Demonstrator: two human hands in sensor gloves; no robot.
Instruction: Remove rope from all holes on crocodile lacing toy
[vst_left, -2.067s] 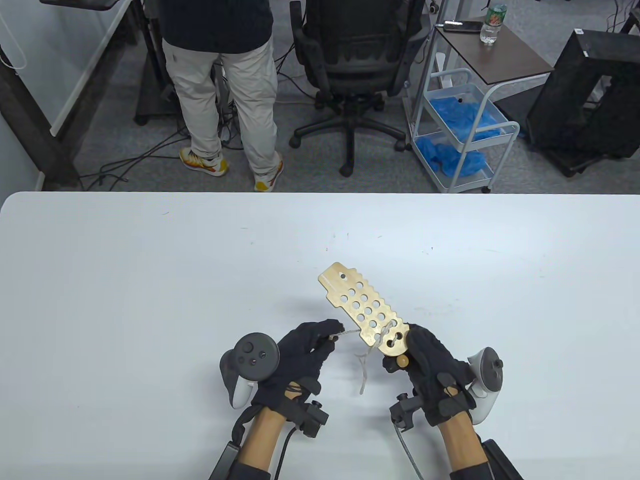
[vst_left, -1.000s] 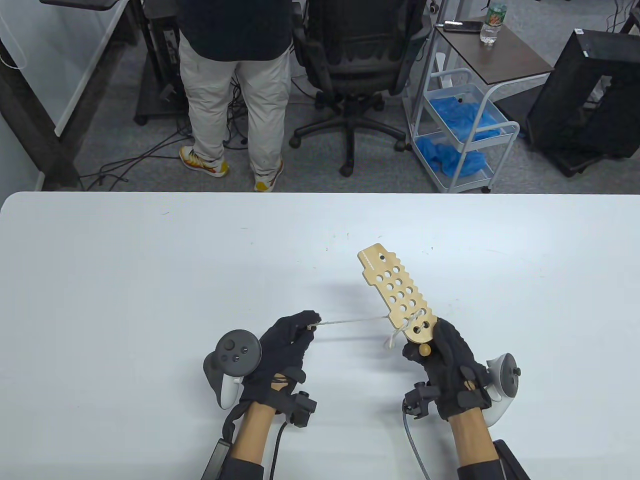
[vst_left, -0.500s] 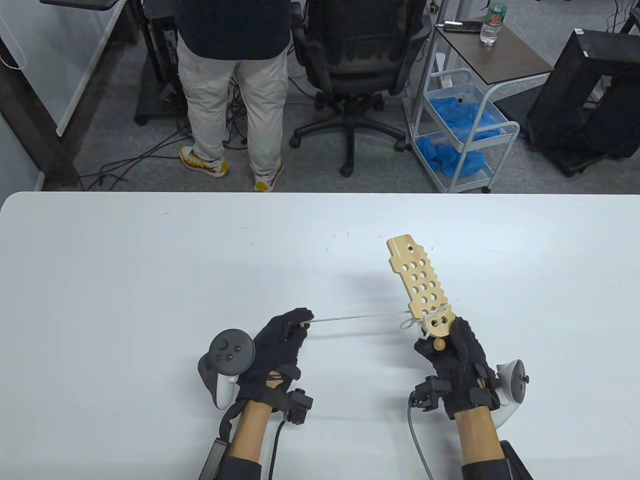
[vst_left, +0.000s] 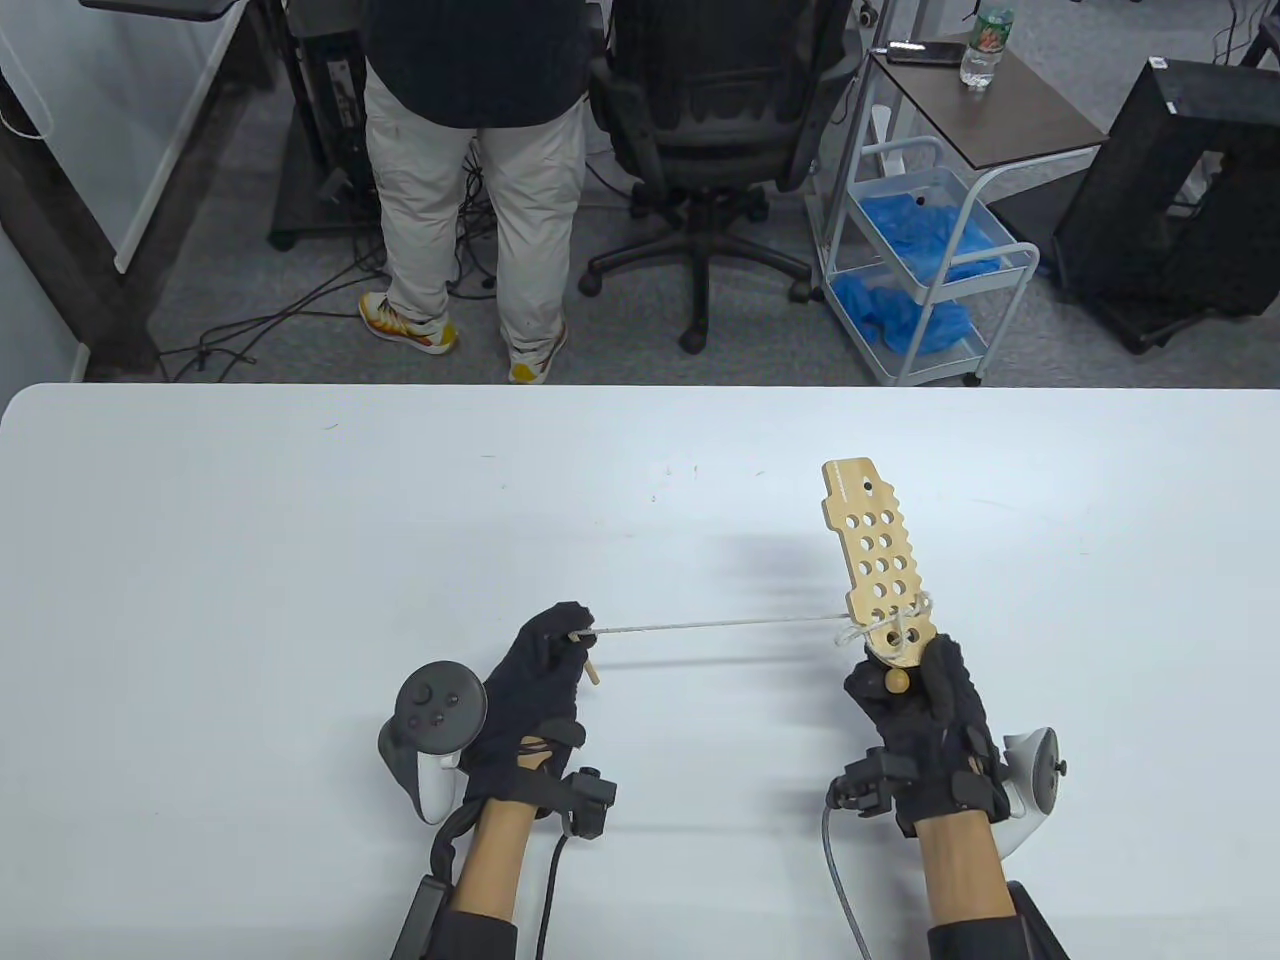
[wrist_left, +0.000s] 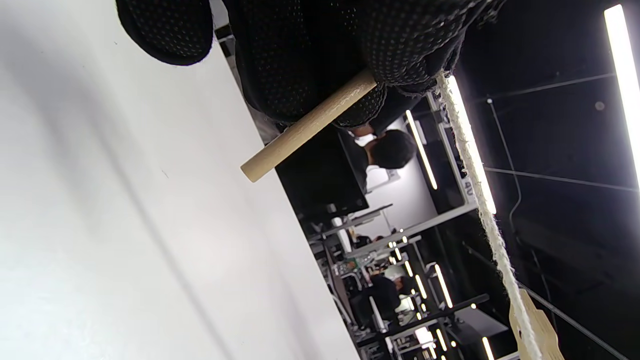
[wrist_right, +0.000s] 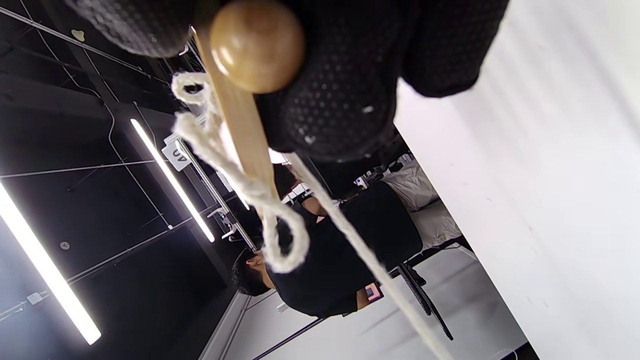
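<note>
The wooden crocodile lacing board (vst_left: 880, 555) stands nearly upright above the table, its holed body pointing away from me. My right hand (vst_left: 915, 700) grips its near end by the round wooden knob (vst_left: 897, 682) (wrist_right: 256, 45). White rope (vst_left: 720, 625) runs taut from the lowest holes to my left hand (vst_left: 545, 660), which pinches the rope's end with the wooden lacing needle (vst_left: 591, 668) (wrist_left: 307, 125) sticking out below the fingers. A small rope loop (wrist_right: 282, 235) still winds around the board's (wrist_right: 240, 125) near edge.
The white table (vst_left: 300, 560) spreads wide around both hands. Beyond its far edge stand a person (vst_left: 470, 180), a black office chair (vst_left: 715, 130) and a white cart (vst_left: 920, 260) with blue gloves.
My hands have drawn apart, the left going left and the right going right. The rope has gone from slack to taut and longer, and the board has swung from leaning left to near upright.
</note>
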